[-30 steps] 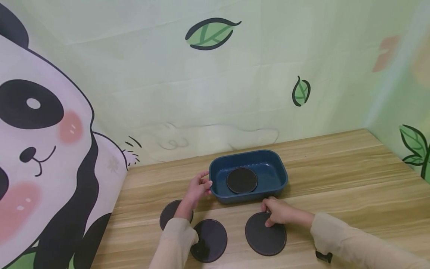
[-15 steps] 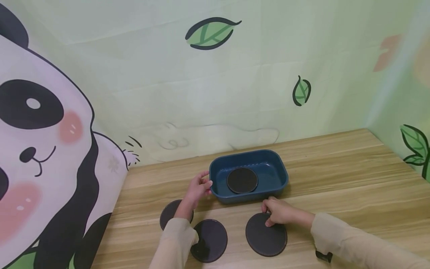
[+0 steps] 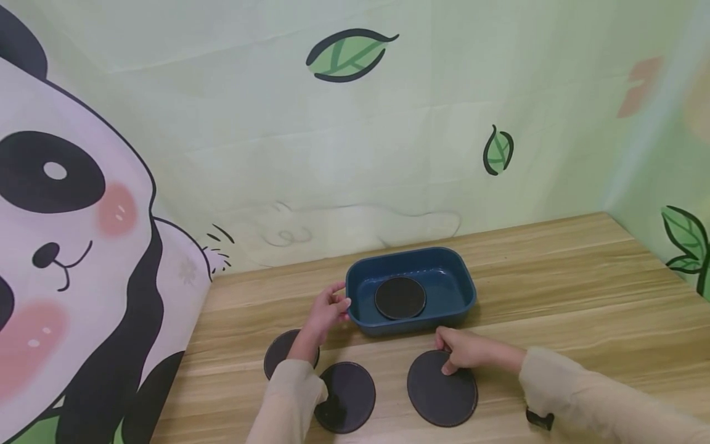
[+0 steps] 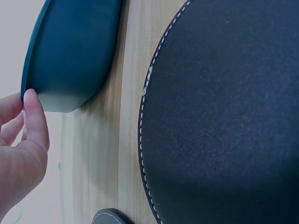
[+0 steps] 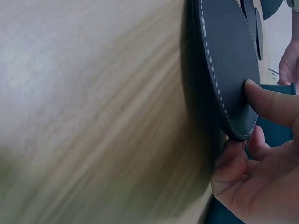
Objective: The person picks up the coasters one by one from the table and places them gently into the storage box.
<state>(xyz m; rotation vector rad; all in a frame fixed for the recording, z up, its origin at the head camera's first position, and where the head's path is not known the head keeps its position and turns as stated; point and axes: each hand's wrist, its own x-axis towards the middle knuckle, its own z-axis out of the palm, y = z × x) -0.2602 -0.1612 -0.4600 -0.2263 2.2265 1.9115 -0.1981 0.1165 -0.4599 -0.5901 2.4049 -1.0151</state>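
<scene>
Fingertips of the right hand (image 3: pixel 463 349) pinch the far edge of a round dark coaster (image 3: pixel 442 388) that lies on the wooden desk (image 3: pixel 582 290), just in front of the blue tray (image 3: pixel 412 319). The right wrist view shows this grip closely: the thumb (image 5: pixel 271 100) presses on the coaster's stitched top face (image 5: pixel 229 70) while the other fingers (image 5: pixel 231 163) curl under its rim, and that edge looks raised a little off the wood. The left hand (image 3: pixel 327 311) is at the left end of the blue tray, its fingers curled about the rim; in the left wrist view a fingertip (image 4: pixel 33 112) touches the tray's edge (image 4: pixel 70 51), though how firm that grip is I cannot tell. Inside the tray a second coaster (image 3: pixel 400 298) lies flat on the bottom. Two more coasters rest on the desk near the left forearm: one (image 3: pixel 283 351) partly hidden behind the beige sleeve (image 3: pixel 288 398), and another (image 3: pixel 346 396) just beside it toward the near edge of the desk, overlapped by the sleeve. The coaster in the right hand's pinch lies well apart from those two, to their right. A panda backdrop (image 3: pixel 66 246) and leaf-printed wall (image 3: pixel 349 55) stand behind the desk.
</scene>
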